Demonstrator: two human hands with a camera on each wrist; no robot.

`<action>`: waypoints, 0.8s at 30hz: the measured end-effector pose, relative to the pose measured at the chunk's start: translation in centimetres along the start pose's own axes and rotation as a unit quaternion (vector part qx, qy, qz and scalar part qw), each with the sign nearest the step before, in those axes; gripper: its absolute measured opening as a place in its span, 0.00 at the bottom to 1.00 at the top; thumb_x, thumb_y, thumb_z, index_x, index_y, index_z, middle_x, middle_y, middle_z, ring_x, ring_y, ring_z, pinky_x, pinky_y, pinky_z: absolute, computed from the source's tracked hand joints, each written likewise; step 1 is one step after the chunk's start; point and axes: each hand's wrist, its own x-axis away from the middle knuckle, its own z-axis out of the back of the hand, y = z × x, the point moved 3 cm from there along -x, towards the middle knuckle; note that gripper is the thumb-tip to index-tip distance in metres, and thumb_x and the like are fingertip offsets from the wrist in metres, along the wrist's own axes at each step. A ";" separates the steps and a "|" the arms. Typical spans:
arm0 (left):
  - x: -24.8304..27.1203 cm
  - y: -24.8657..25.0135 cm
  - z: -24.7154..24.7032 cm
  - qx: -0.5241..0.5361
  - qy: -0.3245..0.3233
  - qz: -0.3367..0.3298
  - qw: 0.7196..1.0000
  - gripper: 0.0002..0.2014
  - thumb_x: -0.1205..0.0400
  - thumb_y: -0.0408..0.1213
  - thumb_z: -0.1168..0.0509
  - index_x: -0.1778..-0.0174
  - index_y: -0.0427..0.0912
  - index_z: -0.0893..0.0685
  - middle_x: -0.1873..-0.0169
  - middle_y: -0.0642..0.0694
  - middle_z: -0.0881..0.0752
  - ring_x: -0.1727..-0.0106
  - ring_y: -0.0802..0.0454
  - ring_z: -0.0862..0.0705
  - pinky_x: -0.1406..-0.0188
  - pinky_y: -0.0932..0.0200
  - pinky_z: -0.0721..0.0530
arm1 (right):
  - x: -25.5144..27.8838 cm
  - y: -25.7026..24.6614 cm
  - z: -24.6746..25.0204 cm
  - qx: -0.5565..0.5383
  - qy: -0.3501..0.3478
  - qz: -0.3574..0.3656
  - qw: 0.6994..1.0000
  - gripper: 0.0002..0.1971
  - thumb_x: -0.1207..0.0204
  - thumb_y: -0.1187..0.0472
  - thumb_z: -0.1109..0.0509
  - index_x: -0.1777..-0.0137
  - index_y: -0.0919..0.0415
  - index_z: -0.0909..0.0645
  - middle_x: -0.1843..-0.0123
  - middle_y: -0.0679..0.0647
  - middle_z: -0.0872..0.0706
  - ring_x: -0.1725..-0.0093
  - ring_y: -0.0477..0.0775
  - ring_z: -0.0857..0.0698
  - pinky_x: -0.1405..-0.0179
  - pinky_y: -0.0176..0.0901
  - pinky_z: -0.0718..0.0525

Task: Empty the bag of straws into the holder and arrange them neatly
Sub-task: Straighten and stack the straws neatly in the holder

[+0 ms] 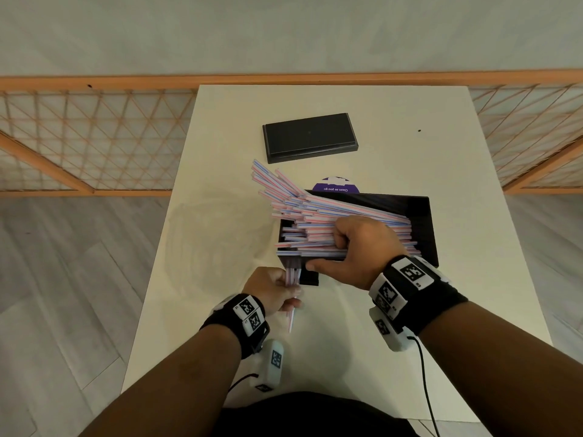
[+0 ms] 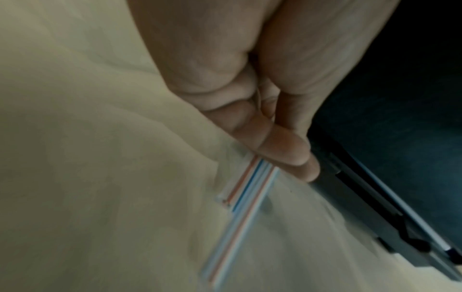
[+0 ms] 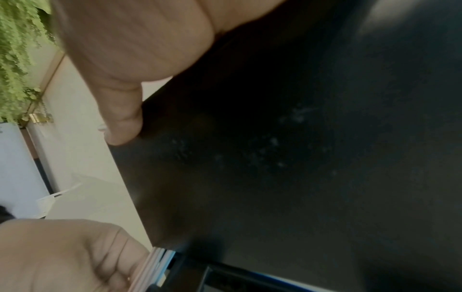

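Observation:
A black open holder (image 1: pixel 422 222) stands mid-table with a pile of red-and-blue striped straws (image 1: pixel 303 212) lying across it, their ends fanning out past its left side. My right hand (image 1: pixel 334 250) grips a bundle of those straws inside the holder, and its thumb (image 3: pixel 125 110) lies along the black front wall (image 3: pixel 275 158). At the holder's front-left corner, my left hand (image 1: pixel 288 290) pinches a few straws (image 1: pixel 291 279), which show between its fingers (image 2: pixel 275 146) as striped straws (image 2: pixel 240 197). A clear, crumpled bag (image 1: pixel 208 244) lies flat to the left.
The holder's black lid (image 1: pixel 309 137) lies farther back on the white table (image 1: pixel 473 152). A purple round sticker (image 1: pixel 336 186) peeks out behind the holder. A wooden lattice railing (image 1: pixel 94 137) runs behind the table, and the table's front edge is close to my body.

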 end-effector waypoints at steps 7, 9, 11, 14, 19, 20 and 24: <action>0.4 -0.7 0.0 -0.012 -0.022 0.045 0.999 0.05 0.20 0.26 0.26 0.51 0.31 0.14 0.56 0.32 0.07 0.58 0.42 0.05 0.65 0.58 0.09 | 0.2 0.0 0.0 0.006 -0.006 0.011 1.000 0.30 0.44 0.24 0.30 0.71 0.48 0.38 0.71 0.44 0.27 0.71 0.46 0.28 0.72 0.42 0.29; 0.3 -0.3 0.3 0.003 -0.022 0.054 0.998 0.07 0.22 0.27 0.24 0.51 0.32 0.13 0.59 0.35 0.07 0.60 0.44 0.06 0.65 0.59 0.09 | 0.2 0.0 -0.1 0.005 -0.004 0.012 1.000 0.30 0.45 0.24 0.30 0.71 0.48 0.38 0.71 0.44 0.27 0.71 0.46 0.27 0.72 0.42 0.29; -0.1 0.1 0.6 0.062 0.003 0.056 0.997 0.07 0.23 0.28 0.22 0.53 0.34 0.12 0.67 0.40 0.08 0.68 0.48 0.07 0.72 0.61 0.12 | 0.2 0.1 -0.1 0.005 0.003 0.012 1.000 0.30 0.44 0.26 0.27 0.71 0.49 0.37 0.72 0.45 0.26 0.71 0.46 0.27 0.73 0.42 0.28; -0.3 0.3 0.5 0.134 0.019 0.059 0.989 0.04 0.21 0.30 0.24 0.54 0.36 0.12 0.72 0.43 0.09 0.72 0.50 0.09 0.78 0.63 0.16 | 0.3 0.1 -0.1 0.004 0.022 0.026 0.999 0.31 0.42 0.30 0.23 0.72 0.49 0.38 0.74 0.44 0.28 0.72 0.46 0.28 0.74 0.41 0.32; -0.2 -0.4 0.4 0.160 -0.008 0.041 0.986 0.03 0.20 0.30 0.25 0.55 0.33 0.11 0.68 0.39 0.08 0.66 0.47 0.07 0.72 0.64 0.12 | 0.4 0.1 -0.1 0.001 0.045 0.059 0.997 0.33 0.42 0.29 0.24 0.76 0.50 0.42 0.78 0.44 0.32 0.76 0.50 0.30 0.77 0.40 0.32; -0.2 -0.6 0.5 0.155 -0.011 0.041 0.987 0.03 0.20 0.29 0.25 0.54 0.33 0.12 0.68 0.38 0.08 0.66 0.47 0.07 0.72 0.64 0.12 | 0.5 0.1 -0.1 0.001 0.048 0.060 0.997 0.33 0.42 0.29 0.24 0.77 0.50 0.42 0.79 0.44 0.33 0.77 0.50 0.30 0.77 0.40 0.33; -0.3 -1.3 0.8 0.095 -0.032 0.042 0.994 0.06 0.20 0.30 0.25 0.51 0.31 0.12 0.66 0.38 0.08 0.62 0.45 0.06 0.72 0.62 0.13 | 0.5 0.0 -0.1 0.000 0.047 0.054 0.997 0.32 0.42 0.29 0.25 0.77 0.49 0.41 0.79 0.44 0.32 0.77 0.50 0.30 0.77 0.39 0.33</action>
